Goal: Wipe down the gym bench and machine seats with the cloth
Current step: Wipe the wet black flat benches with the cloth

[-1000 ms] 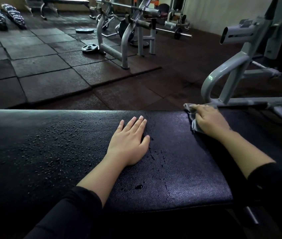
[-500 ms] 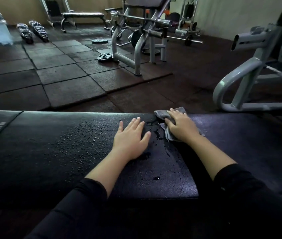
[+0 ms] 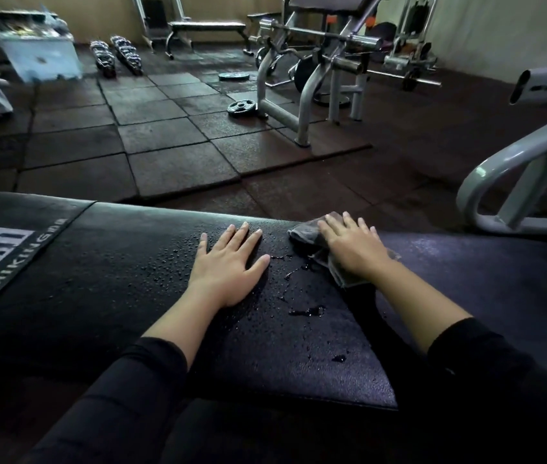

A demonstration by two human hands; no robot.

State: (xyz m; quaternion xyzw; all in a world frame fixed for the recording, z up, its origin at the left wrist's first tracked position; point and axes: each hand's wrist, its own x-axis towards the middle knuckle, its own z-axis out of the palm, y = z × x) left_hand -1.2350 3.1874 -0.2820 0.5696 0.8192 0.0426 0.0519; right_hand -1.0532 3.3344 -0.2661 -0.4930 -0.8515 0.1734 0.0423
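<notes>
The step in hand is the wiping of the gym bench, the black padded worktop (image 3: 104,296) that runs across the near part of the scene. The right hand (image 3: 354,251) lies flat on a grey cloth (image 3: 305,233), fingers straight and a little spread, pressing it to the pad close to the far edge; it presses the cloth and does not clutch it. The cloth shows at the fingertips on the left and again under the wrist. The left hand (image 3: 228,266) lies just beside it on the left, palm down, fingers straight, holding nothing, and seems to brace the body.

To the right of the cloth the pad looks dull and smeared, so I judge it wiped. To the left it is beaded with water drops (image 3: 178,252), and a few small puddles (image 3: 307,310) lie nearer the person. The next move calls for a firm sweep leftward through the drops, and the left hand must lift clear of that path. Machine seats likely remain to be done.

Counted: two hands, one cloth, one bench pad under them with a second, printed pad (image 3: 7,242) at the far left. Across the floor, two weight plates (image 3: 241,107) lie flat, two racks of dumbbells (image 3: 114,56) stand far left, and one more flat bench (image 3: 207,27) stands by the far wall.
</notes>
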